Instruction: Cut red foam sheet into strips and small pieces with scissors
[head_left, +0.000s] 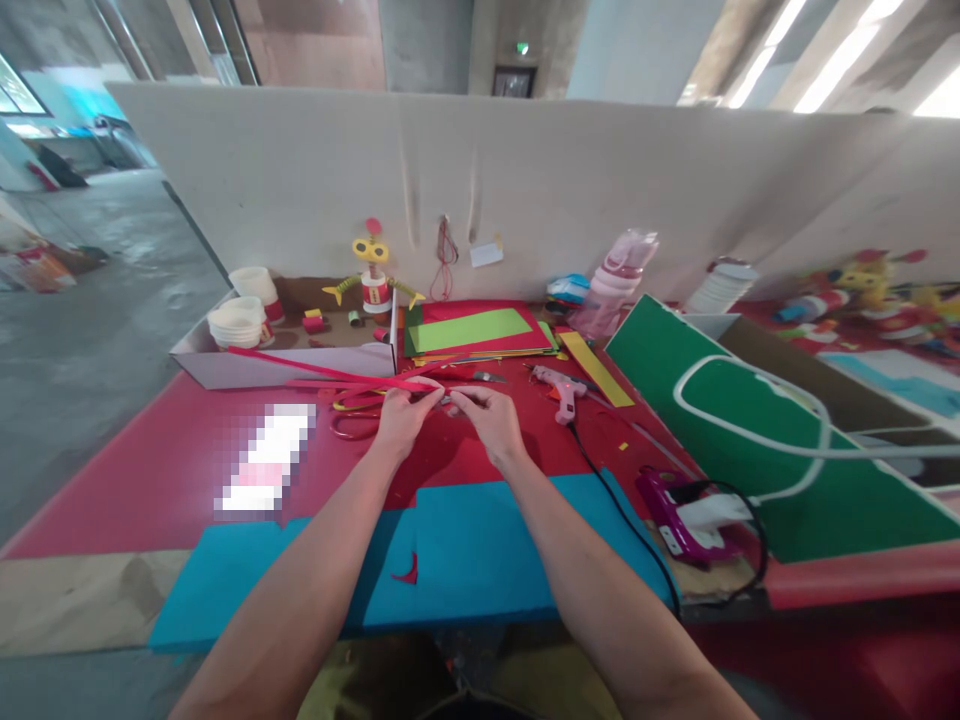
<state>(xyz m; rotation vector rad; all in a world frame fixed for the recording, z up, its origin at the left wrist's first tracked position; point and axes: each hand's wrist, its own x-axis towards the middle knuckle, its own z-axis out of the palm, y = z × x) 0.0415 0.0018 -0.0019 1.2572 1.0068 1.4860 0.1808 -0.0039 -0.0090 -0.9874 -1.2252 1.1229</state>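
Observation:
My left hand (403,418) is closed in a pinch on red paper strips (322,370), whose long ends stretch out to the left. Close beside it, my right hand (487,420) pinches too, its fingertips almost meeting the left ones over the red table. What lies between the right fingers is too small to make out. Under and left of my left hand are scissors with a reddish handle (354,428), partly covered. To the right, a pink glue gun (561,392) lies on the table with its black cord running toward me.
Blue foam sheets (487,545) line the front edge. Behind my hands lie stacked coloured sheets (472,332). A box (300,368) with paper cups (238,322) and a cup figure (375,290) stands back left. At right are a purple power strip (686,520) and a green board (720,440).

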